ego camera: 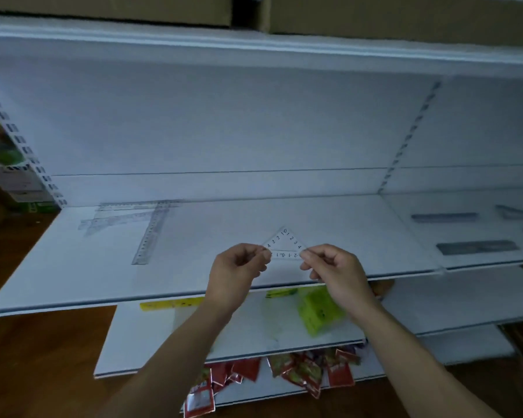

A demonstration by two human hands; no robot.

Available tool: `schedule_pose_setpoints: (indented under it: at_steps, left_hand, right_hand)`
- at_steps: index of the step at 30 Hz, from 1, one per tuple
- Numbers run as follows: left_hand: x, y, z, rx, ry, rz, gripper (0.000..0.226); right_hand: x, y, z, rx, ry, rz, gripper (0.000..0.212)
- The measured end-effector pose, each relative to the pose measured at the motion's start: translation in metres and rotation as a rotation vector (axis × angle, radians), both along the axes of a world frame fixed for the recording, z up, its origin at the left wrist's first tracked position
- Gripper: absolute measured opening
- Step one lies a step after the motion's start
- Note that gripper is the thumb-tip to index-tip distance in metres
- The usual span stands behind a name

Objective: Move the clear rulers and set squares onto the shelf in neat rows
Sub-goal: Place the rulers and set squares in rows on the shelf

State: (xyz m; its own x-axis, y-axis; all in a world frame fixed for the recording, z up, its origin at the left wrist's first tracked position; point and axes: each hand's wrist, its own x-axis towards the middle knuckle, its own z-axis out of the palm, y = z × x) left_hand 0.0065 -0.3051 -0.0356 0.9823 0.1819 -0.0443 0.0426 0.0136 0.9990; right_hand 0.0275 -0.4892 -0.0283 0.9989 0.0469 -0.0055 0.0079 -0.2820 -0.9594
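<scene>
Right now your left hand (pixel 239 263) and right hand (pixel 329 267) each pinch a lower corner of the small clear set square (pixel 284 244), fingers (pixel 261 254) curled on it over the white shelf (pixel 73 282). Well left of your fingers, clear rulers (pixel 151 233) lie overlapped; far right, grey rulers (pixel 444 217) lie apart.

Bare forearms rise from 6 o'clock, converging. Left hand (pixel 236 271) pinches the set square (pixel 284 245) at its 9 o'clock corner, right hand (pixel 335 271) at 3 o'clock, fingers curled.
</scene>
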Motion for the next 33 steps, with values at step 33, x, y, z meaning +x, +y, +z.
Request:
schedule_pose_setpoints:
  at_steps: [33]
  left_hand:
    - [0.194,-0.644,-0.01,0.106,-0.056,-0.819,0.003]
  right_hand:
    - [0.05,-0.611,-0.009,0.106,0.054,-0.721,0.009]
